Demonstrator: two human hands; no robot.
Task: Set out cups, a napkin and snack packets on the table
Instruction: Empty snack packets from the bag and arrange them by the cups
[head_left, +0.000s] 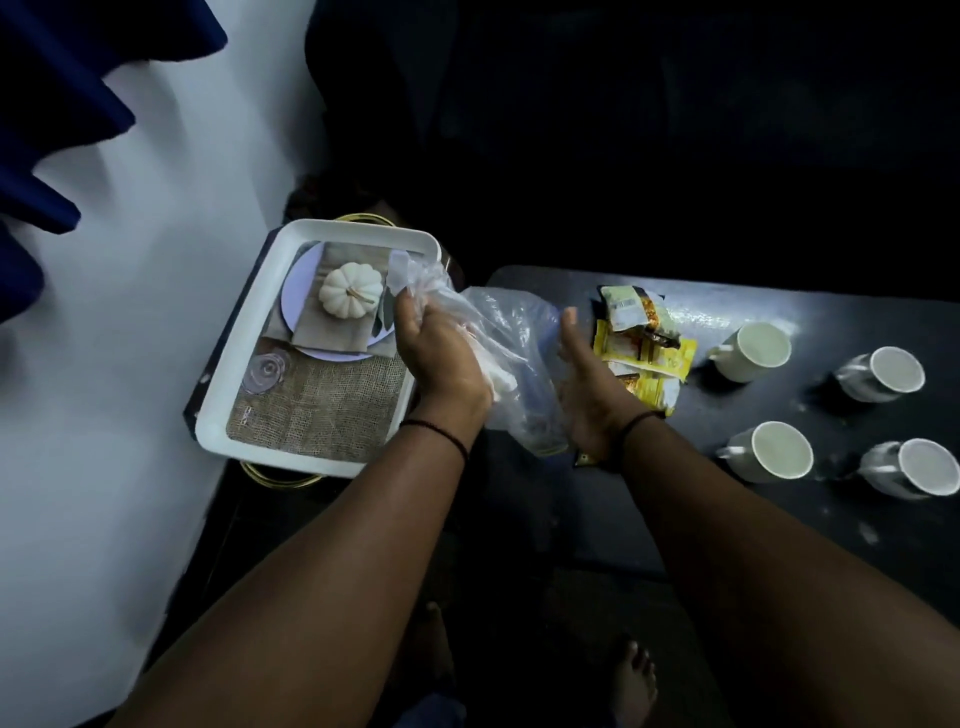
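A crumpled clear plastic bag (501, 325) hangs between my two hands above the gap beside the black table (779, 525). My left hand (434, 358) grips its upper end, fingers curled round the plastic. My right hand (589, 387) lies against the bag's right side, thumb straight up, its fingers hidden behind the plastic. Something white shows through the bag near my left wrist. Yellow and white snack packets (647, 345) lie in a loose pile on the table just right of my right hand. Several white cups stand further right, the nearest of them (753, 351) beside the packets.
A white tray (249, 332), its bottom showing a white pumpkin and burlap, rests on a gold-rimmed stand at the left, close to my left hand. A pale wall runs along the left. My bare feet (631, 680) are on the dark floor below.
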